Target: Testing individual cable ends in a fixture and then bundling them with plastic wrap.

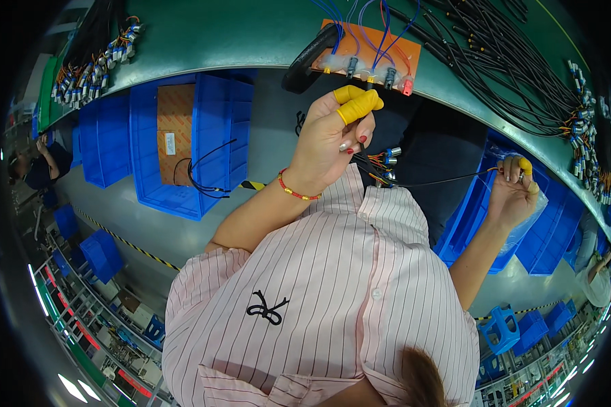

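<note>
My left hand, yellow finger covers on its thumb and forefinger, pinches a black cable end just below an orange test board. The tip between those fingers is mostly hidden; it points at a socket in the board's front row. Other fingers of this hand curl in. Out to the right, my right hand, also with yellow finger covers, is closed on the far end of a thin black cable, where a bit of orange wire shows. Beneath my left hand, at my lap, is a bunch of cable ends with metal connectors and coloured wires.
Black cables with connectors lie across the green bench at right; another bundle hangs over its left edge. A black clamp-like piece sits beside the board. Blue bins stand below on both sides. Other people work farther off.
</note>
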`<state>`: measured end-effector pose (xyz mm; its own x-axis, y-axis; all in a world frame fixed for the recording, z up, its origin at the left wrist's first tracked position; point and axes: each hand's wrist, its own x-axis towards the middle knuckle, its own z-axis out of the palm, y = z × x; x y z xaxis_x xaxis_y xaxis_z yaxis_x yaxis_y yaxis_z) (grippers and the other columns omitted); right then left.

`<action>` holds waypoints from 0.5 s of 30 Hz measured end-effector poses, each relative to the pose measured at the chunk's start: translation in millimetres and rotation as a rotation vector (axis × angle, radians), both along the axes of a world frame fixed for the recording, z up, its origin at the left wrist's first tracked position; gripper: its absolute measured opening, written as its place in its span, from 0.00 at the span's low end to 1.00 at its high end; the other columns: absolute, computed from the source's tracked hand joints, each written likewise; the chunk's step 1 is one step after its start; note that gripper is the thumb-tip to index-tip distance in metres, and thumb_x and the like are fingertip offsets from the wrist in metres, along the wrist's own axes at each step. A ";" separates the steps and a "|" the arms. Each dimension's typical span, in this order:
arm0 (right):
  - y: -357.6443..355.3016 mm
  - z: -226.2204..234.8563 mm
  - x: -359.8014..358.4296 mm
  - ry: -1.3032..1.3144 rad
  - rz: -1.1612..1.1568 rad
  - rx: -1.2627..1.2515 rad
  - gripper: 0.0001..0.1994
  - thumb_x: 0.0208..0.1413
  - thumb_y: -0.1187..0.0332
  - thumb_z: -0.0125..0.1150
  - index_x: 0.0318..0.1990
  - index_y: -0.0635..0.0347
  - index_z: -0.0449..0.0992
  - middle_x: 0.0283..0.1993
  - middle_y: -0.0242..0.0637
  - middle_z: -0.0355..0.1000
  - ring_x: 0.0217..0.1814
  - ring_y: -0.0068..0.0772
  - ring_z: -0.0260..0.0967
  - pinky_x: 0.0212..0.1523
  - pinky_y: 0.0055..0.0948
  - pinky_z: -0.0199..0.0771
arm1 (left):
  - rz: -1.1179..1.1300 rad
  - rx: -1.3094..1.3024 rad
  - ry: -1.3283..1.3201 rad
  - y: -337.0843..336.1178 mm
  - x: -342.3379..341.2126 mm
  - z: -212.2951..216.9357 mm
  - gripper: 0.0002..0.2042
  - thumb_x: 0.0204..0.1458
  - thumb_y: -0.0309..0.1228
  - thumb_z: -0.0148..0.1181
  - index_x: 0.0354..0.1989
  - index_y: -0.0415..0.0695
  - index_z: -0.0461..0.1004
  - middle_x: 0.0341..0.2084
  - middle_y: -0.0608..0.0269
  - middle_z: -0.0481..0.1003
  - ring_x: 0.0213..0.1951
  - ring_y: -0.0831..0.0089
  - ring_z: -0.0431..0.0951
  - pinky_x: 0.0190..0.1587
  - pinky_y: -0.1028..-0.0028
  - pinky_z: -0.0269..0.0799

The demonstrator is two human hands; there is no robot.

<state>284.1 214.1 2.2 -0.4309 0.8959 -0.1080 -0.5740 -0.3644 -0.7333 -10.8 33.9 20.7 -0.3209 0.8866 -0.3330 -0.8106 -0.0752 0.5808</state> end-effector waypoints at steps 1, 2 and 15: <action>-0.2 0.6 -0.6 0.006 -0.004 0.000 0.17 0.49 0.64 0.48 0.40 0.67 0.74 0.27 0.34 0.57 0.32 0.28 0.50 0.42 0.29 0.52 | 0.003 0.000 0.009 0.2 0.4 -1.0 0.11 0.63 0.28 0.47 0.45 0.34 0.73 0.17 0.67 0.68 0.13 0.89 0.55 0.21 0.84 0.52; -0.4 0.7 -0.8 0.006 -0.010 0.006 0.17 0.49 0.64 0.48 0.40 0.68 0.74 0.27 0.34 0.57 0.32 0.28 0.50 0.42 0.29 0.52 | 0.006 0.002 0.021 0.6 -0.1 -1.4 0.11 0.63 0.28 0.47 0.45 0.33 0.73 0.17 0.67 0.68 0.13 0.89 0.55 0.21 0.84 0.52; -11.6 11.0 0.4 -0.025 -0.079 0.065 0.10 0.44 0.66 0.49 0.20 0.54 0.55 0.21 0.32 0.50 0.27 0.26 0.46 0.34 0.28 0.48 | -0.023 -0.001 -0.213 3.4 -7.8 -1.5 0.12 0.64 0.29 0.46 0.44 0.32 0.72 0.16 0.66 0.67 0.13 0.88 0.54 0.20 0.84 0.51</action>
<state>284.5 202.4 13.2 -0.3568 0.9323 -0.0587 -0.5803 -0.2704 -0.7682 -18.6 37.3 19.2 -0.2227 0.8927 -0.3918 -0.9164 -0.0545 0.3965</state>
